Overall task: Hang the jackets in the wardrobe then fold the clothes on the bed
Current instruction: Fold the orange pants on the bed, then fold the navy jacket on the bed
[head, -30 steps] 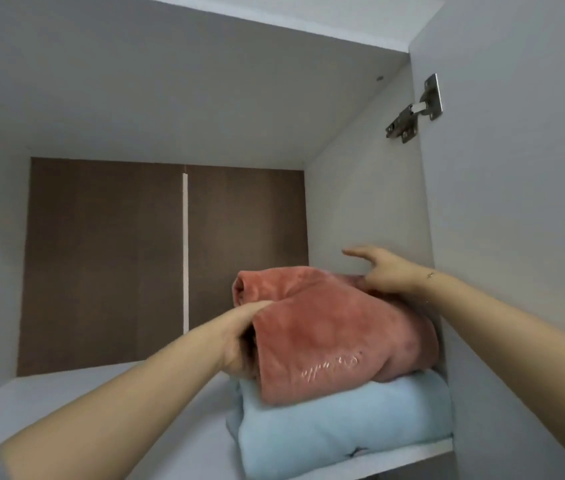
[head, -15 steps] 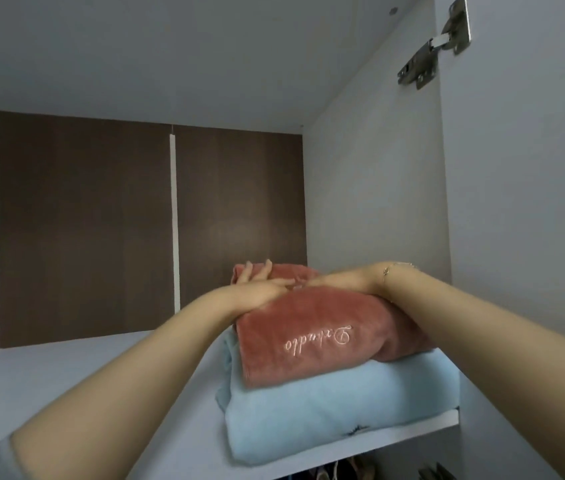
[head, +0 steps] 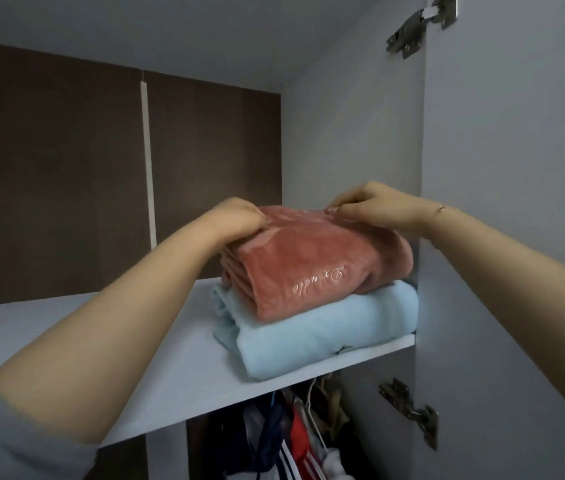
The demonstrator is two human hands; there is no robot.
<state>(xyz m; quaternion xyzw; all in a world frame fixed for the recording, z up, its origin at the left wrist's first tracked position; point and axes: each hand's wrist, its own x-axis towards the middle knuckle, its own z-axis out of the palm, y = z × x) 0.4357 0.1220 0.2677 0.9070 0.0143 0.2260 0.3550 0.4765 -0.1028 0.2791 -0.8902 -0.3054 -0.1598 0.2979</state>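
A folded pink garment (head: 312,268) with embroidered script lies on top of a folded light blue garment (head: 326,327), both on the wardrobe's upper shelf (head: 177,368) against the right wall. My left hand (head: 239,216) rests on the pink garment's top left edge, fingers curled down into the fabric. My right hand (head: 367,206) is on its top right, bent fingertips pinching the top layer. Under the shelf, hanging jackets (head: 295,434) show in dark blue, red and white.
The open wardrobe door (head: 516,168) stands at the right, with metal hinges (head: 419,22) at the top and lower down (head: 409,410). The brown back panel (head: 66,174) closes the shelf space. To the left of the stack the shelf is bare.
Both hands went from lying flat over the pink garment to curled fingers on its top edges. The view dropped, showing the hanging jackets under the shelf.
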